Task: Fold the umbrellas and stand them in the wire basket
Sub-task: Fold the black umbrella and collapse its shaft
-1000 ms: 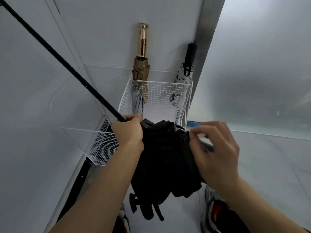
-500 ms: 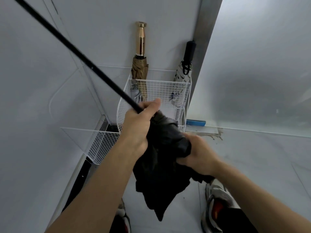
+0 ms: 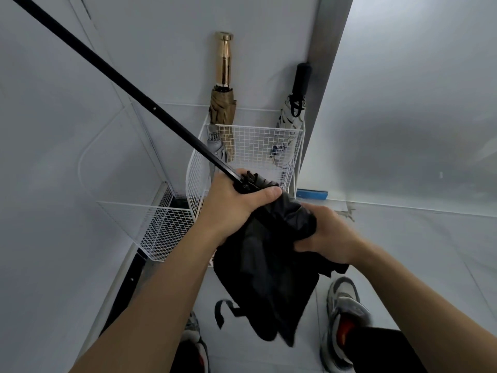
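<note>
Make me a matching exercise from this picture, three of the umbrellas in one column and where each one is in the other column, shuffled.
1. black umbrella
2. gold-handled umbrella
3. white patterned umbrella

A. far right corner of the wire basket
B. gripped by the left hand and right hand, outside the basket
C. far left corner of the wire basket

Pairs: 1-B, 2-C, 3-A.

Grey sneaker [image 3: 344, 298] (orange inside) on white floor tiles [image 3: 416, 238]; blue strip [image 3: 312, 194] at wall foot.
</note>
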The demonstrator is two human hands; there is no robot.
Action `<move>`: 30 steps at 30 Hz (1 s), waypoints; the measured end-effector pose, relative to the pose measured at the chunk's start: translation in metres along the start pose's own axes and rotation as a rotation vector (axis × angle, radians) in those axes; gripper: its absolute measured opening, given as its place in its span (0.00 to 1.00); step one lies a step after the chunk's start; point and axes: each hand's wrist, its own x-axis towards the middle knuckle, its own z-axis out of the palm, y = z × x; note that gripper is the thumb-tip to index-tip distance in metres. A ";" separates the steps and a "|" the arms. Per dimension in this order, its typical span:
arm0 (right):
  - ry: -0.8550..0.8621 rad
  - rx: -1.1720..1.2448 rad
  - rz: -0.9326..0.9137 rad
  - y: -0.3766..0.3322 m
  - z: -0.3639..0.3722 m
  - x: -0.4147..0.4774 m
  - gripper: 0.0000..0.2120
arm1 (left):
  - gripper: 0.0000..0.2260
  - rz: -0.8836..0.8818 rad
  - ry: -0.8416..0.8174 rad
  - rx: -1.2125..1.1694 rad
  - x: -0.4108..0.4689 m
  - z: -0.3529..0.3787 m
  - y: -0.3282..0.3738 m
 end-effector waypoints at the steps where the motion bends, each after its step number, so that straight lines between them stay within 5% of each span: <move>1: 0.033 -0.025 0.010 0.000 0.001 0.000 0.20 | 0.10 -0.020 0.034 -0.007 0.001 0.003 -0.001; 7: 0.304 -0.078 -0.041 0.002 0.005 -0.008 0.25 | 0.06 -0.165 0.352 -0.151 0.013 0.002 -0.012; 10: 0.493 0.010 -0.258 -0.008 0.008 -0.025 0.17 | 0.06 -0.196 0.496 -0.215 0.019 -0.006 -0.018; 13: 0.457 -0.092 -0.432 -0.016 0.016 -0.047 0.17 | 0.07 -0.223 0.585 -0.263 0.024 -0.010 -0.021; 17: 0.223 -0.733 -0.052 -0.029 0.034 -0.058 0.34 | 0.10 -0.274 0.665 -0.348 0.029 -0.013 -0.027; 19: 0.084 -0.769 0.151 -0.022 0.042 -0.051 0.35 | 0.18 -0.294 0.692 -0.427 0.030 -0.013 -0.028; 24: -0.056 0.396 0.299 -0.012 0.037 -0.043 0.10 | 0.20 -0.286 0.702 -0.501 0.029 -0.010 -0.024; 30: -0.118 0.901 0.390 -0.009 0.000 -0.050 0.08 | 0.08 -0.226 0.634 -0.446 0.023 -0.010 -0.017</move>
